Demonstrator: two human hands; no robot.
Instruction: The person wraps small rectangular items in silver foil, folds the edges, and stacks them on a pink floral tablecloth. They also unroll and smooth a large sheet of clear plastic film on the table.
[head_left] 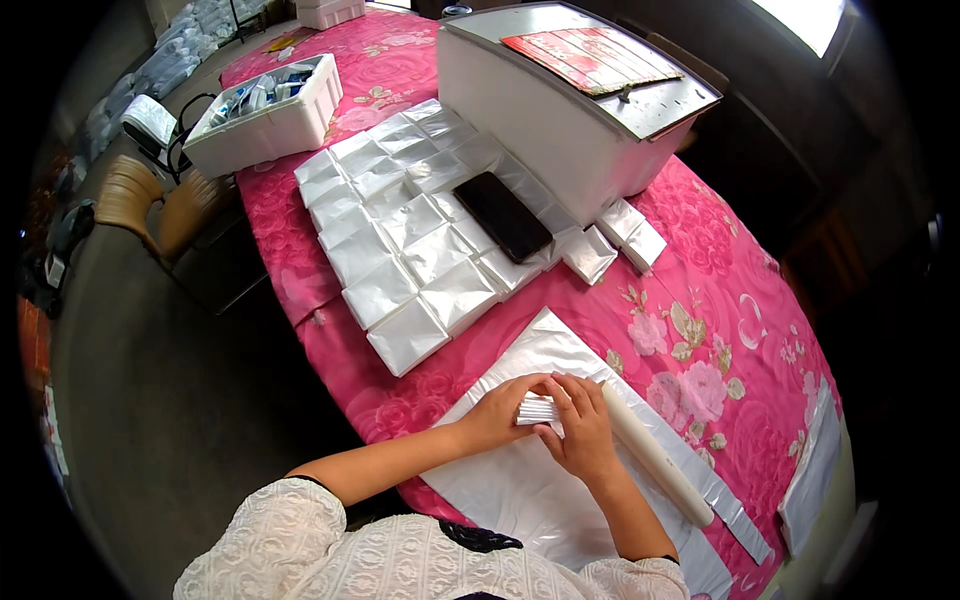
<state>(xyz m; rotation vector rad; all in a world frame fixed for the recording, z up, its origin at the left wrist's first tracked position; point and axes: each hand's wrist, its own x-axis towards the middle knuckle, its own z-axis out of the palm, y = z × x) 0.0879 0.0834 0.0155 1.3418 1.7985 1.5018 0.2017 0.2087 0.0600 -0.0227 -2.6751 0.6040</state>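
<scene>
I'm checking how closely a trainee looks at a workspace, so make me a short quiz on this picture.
1. What lies on the rows of silvery-white packets? a) scissors b) a black smartphone c) a cup
2. True or false: the left hand and the right hand both touch the small pleated white bundle.
3. Fill in: the long white cylinder lies to the ____ of both hands.

Key: 1 b; 2 true; 3 right
</scene>
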